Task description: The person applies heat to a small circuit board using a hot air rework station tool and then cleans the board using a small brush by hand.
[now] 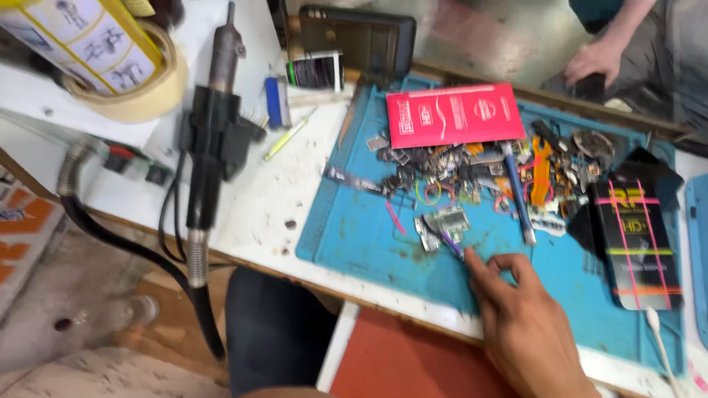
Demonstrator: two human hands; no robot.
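Blue mat (354, 228) covers the white bench (251, 199), with a pile of small parts (487, 173) across its top. One hand (527, 324), which side I cannot tell, reaches from 5 o'clock, its fingers spread flat, holding nothing. Its fingertip touches a purple tool (448, 241) lying on a little board (445, 223) mid-mat. At 12 o'clock lies a red packet (453, 114). A black heat gun (210, 140) stands at 9 o'clock.
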